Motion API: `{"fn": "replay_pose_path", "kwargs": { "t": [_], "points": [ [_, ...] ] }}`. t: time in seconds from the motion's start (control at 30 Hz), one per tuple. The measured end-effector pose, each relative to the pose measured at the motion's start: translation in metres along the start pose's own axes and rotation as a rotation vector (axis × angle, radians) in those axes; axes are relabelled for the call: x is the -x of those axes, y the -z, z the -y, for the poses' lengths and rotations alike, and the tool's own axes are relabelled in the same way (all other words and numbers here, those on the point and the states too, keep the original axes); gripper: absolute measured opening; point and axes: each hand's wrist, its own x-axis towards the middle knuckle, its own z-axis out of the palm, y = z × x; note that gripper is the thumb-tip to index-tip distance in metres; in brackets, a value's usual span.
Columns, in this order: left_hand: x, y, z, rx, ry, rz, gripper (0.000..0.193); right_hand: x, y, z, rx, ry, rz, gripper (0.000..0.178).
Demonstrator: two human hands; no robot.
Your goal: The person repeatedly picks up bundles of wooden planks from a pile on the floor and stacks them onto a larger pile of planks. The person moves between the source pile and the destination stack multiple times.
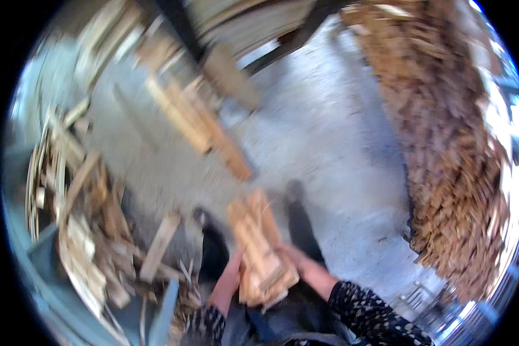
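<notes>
A bundle of short, pale orange-brown wood pieces (260, 245) is held in front of my body, between both hands. My left hand (234, 271) grips its left side, and my right hand (292, 254) grips the right side. Part of the fingers on each hand is hidden by the wood and softened by motion blur. The pieces lie lengthwise against each other, their near ends close to my waist. Beyond the bundle, several longer wood planks (199, 124) rest on the floor.
A tall stack of split wood (450, 150) runs along the right. On the left, a heap of scrap wood (106, 230) fills a blue-grey container (43, 254). One loose board (160, 247) leans near my left foot. Dark metal legs (181, 29) stand at the top, above grey concrete floor (323, 127).
</notes>
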Motion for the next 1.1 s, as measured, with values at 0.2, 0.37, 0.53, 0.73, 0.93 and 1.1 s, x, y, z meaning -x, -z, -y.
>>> {"fn": "replay_pose_path", "kwargs": {
  "t": [0.2,0.37,0.53,0.73,0.93,1.1],
  "points": [
    [0.040,-0.077,0.008,-0.140,-0.064,0.096,0.045,0.121,-0.023,0.041,0.328,0.341,-0.145,0.042],
    [0.094,-0.227,0.026,-0.328,-0.224,0.297,0.049,0.260,-0.016,0.087,0.325,0.774,-0.053,0.040],
    [0.158,-0.352,0.055,-0.513,-0.530,0.446,0.057,0.366,-0.012,0.139,0.384,1.032,0.046,0.049],
    [0.236,-0.498,0.092,-0.836,-0.902,0.647,0.072,0.509,-0.021,0.166,0.274,1.193,0.066,0.066],
    [0.220,-0.591,0.087,-0.942,-0.836,1.152,0.063,0.533,0.009,0.184,0.325,1.644,-0.168,0.050],
    [0.223,-0.665,0.100,-1.039,-0.737,1.185,0.078,0.515,0.026,0.249,0.328,1.554,-0.289,0.047]
  ]
}}
